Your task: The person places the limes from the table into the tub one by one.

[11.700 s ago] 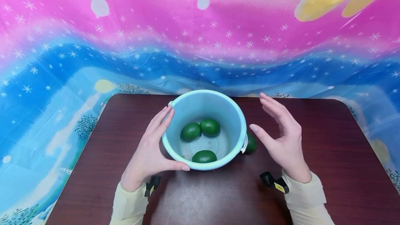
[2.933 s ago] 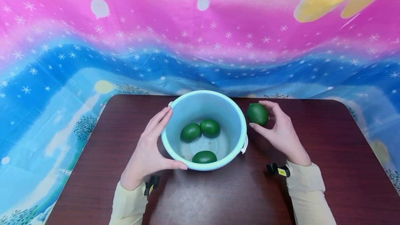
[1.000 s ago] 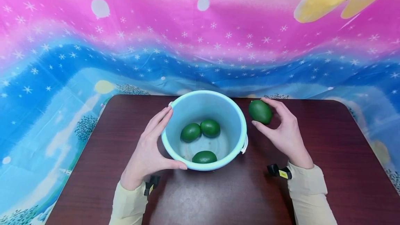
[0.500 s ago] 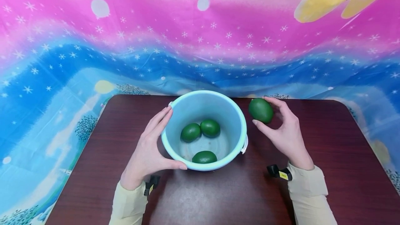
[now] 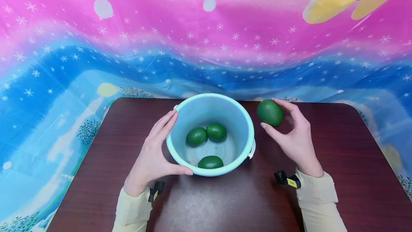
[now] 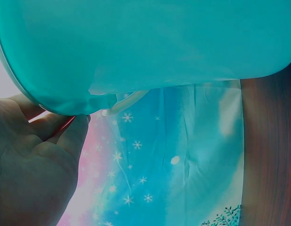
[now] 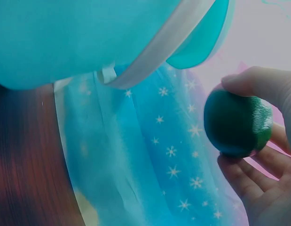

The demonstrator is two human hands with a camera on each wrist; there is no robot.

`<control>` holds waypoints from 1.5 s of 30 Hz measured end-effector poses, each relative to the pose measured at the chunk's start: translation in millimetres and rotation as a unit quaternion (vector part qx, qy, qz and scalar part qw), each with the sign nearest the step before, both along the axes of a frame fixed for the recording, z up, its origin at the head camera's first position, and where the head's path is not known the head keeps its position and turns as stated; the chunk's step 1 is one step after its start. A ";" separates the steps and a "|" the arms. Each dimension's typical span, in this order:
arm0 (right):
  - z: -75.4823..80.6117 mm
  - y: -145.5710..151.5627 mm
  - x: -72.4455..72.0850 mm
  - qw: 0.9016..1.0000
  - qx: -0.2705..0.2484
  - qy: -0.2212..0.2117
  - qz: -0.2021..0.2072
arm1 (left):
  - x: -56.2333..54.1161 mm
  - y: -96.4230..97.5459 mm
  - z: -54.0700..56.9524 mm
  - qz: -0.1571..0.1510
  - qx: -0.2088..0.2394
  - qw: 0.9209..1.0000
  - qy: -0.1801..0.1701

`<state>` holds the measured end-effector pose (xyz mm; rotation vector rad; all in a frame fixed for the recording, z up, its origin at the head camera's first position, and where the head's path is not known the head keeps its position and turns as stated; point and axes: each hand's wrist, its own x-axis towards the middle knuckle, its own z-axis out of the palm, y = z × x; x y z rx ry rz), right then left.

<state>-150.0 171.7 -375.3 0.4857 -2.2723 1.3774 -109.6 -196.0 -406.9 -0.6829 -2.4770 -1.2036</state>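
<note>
A light blue bucket [image 5: 210,97] stands on the table, tilted in the head view so that its inside shows. Three dark green avocados lie in it: one at the left [image 5: 196,136], one beside it [image 5: 216,132], one near the front wall [image 5: 210,162]. My left hand [image 5: 153,153] spreads along the bucket's left rim, fingers and thumb fairly straight, fingertips touching it in the left wrist view. To the right of the bucket, my right hand [image 5: 294,137] pinches another avocado [image 7: 237,123] between thumb and fingers, raised above the table and apart from the rim.
The dark brown table [image 5: 244,203] has rounded far corners. Behind it hangs a pink and blue snowflake cloth [image 5: 206,56]. A white bail handle [image 7: 154,47] hangs on the bucket's right side, between bucket and right hand.
The avocado that lay right of the bucket is now in my right hand. Over the last second it has risen slightly, away from the bucket. My left hand has stayed in place.
</note>
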 end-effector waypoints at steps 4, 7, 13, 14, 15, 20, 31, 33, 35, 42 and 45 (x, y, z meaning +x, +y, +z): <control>-6.0 1.7 -2.5 1.000 -0.021 0.011 -0.002 | 0.1 0.2 0.3 -0.001 0.001 1.000 0.000; -15.4 5.3 -7.8 0.999 -0.029 0.014 -0.005 | 0.1 0.2 0.3 -0.001 0.001 1.000 0.000; -10.9 0.8 -5.0 0.999 -0.046 0.020 0.009 | -0.1 -0.4 0.0 0.001 -0.001 1.000 0.000; -7.1 -1.6 -2.6 0.998 -0.050 0.023 0.012 | 0.0 -0.5 0.1 0.002 -0.001 1.000 0.000; -3.6 -4.1 -0.4 0.998 -0.055 0.027 0.014 | 0.1 -0.5 0.2 0.003 -0.002 1.000 0.000; 6.9 -12.5 6.7 0.997 -0.070 0.044 0.011 | -0.4 -0.3 0.5 0.001 -0.001 1.000 0.001; 11.3 -15.8 10.8 0.995 -0.078 0.057 0.014 | -0.8 -0.4 0.0 0.002 -0.002 1.000 0.005; 12.6 -16.8 12.5 0.995 -0.078 0.059 0.017 | -0.9 -0.4 -0.1 0.002 -0.002 1.000 0.004; 13.9 -17.8 14.1 0.995 -0.080 0.061 0.019 | -0.8 -0.2 0.0 0.003 -0.002 1.000 0.003; 17.4 -19.2 18.9 0.994 -0.083 0.064 0.025 | -0.5 0.2 -0.1 0.000 0.000 1.000 0.000; 18.6 -19.3 20.2 0.994 -0.084 0.068 0.026 | -0.2 0.4 -0.3 -0.001 0.001 1.000 0.000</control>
